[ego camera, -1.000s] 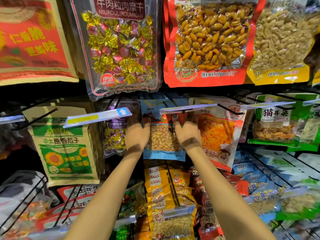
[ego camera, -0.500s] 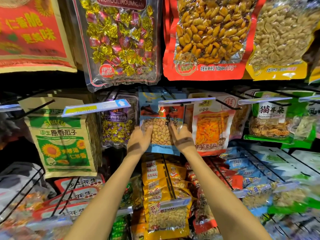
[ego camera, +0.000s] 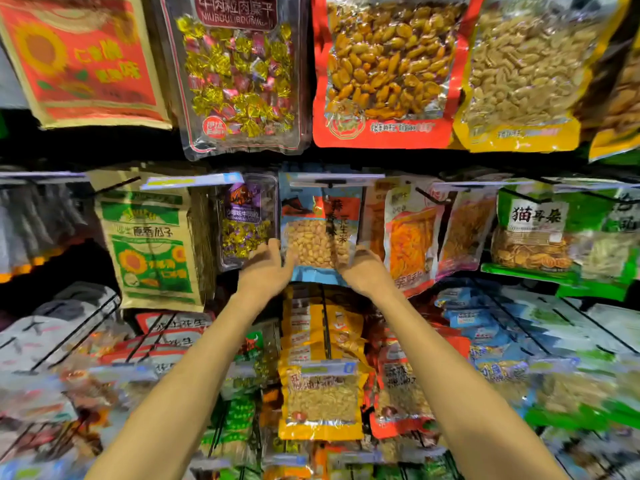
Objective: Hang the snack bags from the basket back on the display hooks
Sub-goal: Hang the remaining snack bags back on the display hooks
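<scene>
Since a second ago you have been bringing both hands down from the top of the blue peanut bag (ego camera: 320, 237) to its lower half, and the bag is now hanging from the display hook (ego camera: 330, 183) behind the price tag strip (ego camera: 337, 177).

Head view, item by item:
- Left hand (ego camera: 265, 268): you are resting it at the bag's lower left edge, fingers straight and loosely spread, touching, not gripping.
- Right hand (ego camera: 363, 270): you are holding it at the lower right edge; whether its fingers are curling behind the bag, you cannot tell.
- Blue peanut bag: hanging upright in the middle row, between the purple candy bag (ego camera: 247, 220) and the orange snack bag (ego camera: 410, 237).
- Green sunflower-seed bag (ego camera: 150, 240): hanging further left.
- Yellow peanut bags (ego camera: 322, 393): hanging on the row below.
</scene>
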{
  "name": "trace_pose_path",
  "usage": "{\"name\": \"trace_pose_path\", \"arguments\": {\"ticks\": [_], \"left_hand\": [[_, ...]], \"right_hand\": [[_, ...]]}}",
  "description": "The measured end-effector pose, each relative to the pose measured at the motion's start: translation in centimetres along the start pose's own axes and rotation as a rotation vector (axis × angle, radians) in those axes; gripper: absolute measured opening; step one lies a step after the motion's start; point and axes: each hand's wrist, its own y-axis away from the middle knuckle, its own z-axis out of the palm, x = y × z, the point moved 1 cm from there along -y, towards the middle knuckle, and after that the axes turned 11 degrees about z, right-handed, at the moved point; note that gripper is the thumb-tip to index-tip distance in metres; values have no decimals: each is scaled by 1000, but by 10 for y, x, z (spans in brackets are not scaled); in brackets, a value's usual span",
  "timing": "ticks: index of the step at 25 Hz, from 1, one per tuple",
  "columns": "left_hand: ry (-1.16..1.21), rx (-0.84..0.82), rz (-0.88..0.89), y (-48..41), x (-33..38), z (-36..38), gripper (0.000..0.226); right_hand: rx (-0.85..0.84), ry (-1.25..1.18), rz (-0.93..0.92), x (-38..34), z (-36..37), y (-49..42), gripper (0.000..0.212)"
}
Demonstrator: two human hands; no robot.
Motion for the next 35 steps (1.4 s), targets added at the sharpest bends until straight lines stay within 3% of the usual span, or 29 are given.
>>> {"name": "trace_pose_path", "arguments": {"ticks": [3,9,14,21,27,31,35], "left_hand": [[-299,-52,50,32,13,-6,46],[-522,-136,-52,82,53,-13,57],[-557,-147,-85,109,92,-12,54],[-550,-149,4,96,145,11,49],[-353,50,118,49,176,20,54],[-86,255,134,11,178,17,51],[218,267,24,-20,173,10,67]], "right_hand": [[12,189,-159,12,0,9,35],[-11,439,-387,35,-13,48,57],[42,504,-471,67,-33,61,47],[78,499,-390,121,-78,53,52],[162,380,-263,144,-118,23,53],[163,57,-161,146,-134,-6,60],[178,-195,-128,137,-134,-31,47]]}}
